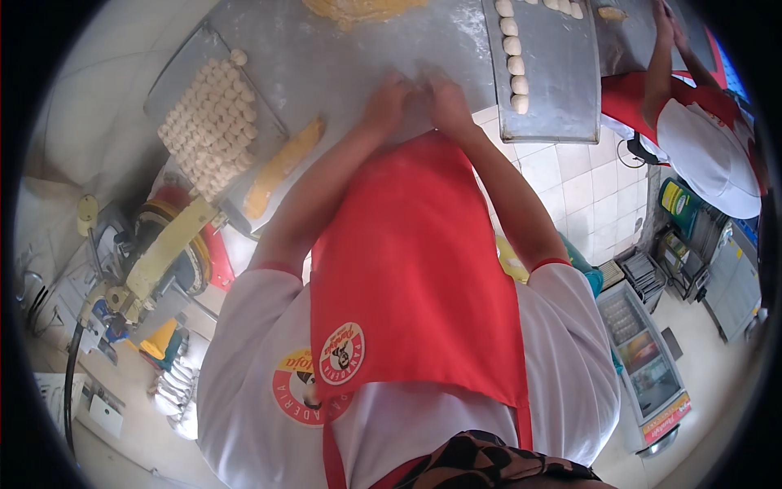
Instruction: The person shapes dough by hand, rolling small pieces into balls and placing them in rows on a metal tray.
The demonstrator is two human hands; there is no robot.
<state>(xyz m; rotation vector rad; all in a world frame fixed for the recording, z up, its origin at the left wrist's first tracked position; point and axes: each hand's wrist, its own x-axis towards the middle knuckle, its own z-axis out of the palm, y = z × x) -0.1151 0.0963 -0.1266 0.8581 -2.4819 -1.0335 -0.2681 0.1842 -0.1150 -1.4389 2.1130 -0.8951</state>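
Observation:
My left hand (390,99) and my right hand (444,96) are close together at the near edge of the grey metal worktable (334,65). Both are hazy, and their fingers are too blurred to show whether they hold anything. To the left, many small pale dough balls (213,122) sit packed together on a metal tray (175,73). A long strip of yellowish dough (281,167) lies beside them, nearer to my left forearm. At the far side of the table is a flat mass of yellow dough (362,8), apart from my hands.
Right of my hands, a metal tray (562,90) bears a row of larger dough balls (515,65). A co-worker's hands (669,28) are at the far right, over another work surface. Machinery (151,261) stands at the left; a display case (648,367) is at lower right.

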